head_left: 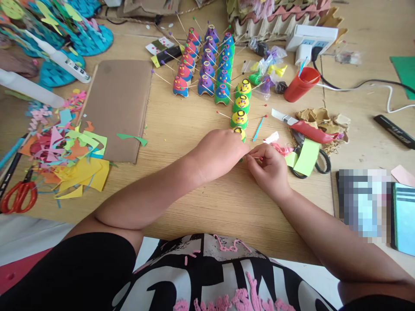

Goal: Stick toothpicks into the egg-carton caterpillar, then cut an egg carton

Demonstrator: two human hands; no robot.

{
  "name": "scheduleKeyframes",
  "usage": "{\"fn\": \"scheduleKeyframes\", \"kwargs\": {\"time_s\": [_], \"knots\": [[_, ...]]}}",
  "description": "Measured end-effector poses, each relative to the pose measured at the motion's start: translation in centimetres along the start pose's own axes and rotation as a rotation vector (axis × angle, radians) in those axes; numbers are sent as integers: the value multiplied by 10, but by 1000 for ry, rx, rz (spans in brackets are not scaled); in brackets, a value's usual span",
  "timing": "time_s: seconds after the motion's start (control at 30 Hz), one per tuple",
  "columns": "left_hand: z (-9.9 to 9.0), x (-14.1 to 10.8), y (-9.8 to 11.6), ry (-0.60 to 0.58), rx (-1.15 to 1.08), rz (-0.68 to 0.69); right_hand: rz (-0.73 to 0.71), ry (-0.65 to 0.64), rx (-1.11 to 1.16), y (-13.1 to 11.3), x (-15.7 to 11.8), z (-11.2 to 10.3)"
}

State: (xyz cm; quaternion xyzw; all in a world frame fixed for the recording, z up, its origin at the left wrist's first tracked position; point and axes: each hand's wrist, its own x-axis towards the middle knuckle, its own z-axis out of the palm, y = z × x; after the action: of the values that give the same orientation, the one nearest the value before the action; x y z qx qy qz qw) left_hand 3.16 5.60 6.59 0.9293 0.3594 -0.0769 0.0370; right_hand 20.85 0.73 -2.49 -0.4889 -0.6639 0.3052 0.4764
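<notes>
A row of yellow and green painted egg-carton cups (240, 103), like a caterpillar with smiling faces and dark rings on top, runs up the table. My left hand (218, 151) is closed over its near end, its fingertips largely hidden. Close beside it, my right hand (270, 168) pinches a thin stick with a red tip (260, 158). Other red-tipped sticks stick out from the row's sides. Behind stand more painted cup rows: a red and blue one (180, 85), a purple one (205, 83) and a blue and green one (222, 93).
A brown cardboard sheet (116, 108) and colored paper scraps (87, 172) lie left, with red-handled scissors (19, 194). At right are a red cutter (314, 131), black-handled scissors (323, 162), a red cup (301, 84), a power strip (313, 38) and a phone (403, 220).
</notes>
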Motion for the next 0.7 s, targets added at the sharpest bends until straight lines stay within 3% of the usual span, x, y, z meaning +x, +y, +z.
{"fn": "scheduleKeyframes", "kwargs": {"time_s": [0.7], "knots": [[1, -3, 2, 41, -7, -19, 117, -9, 62, 1, -1, -4]]}}
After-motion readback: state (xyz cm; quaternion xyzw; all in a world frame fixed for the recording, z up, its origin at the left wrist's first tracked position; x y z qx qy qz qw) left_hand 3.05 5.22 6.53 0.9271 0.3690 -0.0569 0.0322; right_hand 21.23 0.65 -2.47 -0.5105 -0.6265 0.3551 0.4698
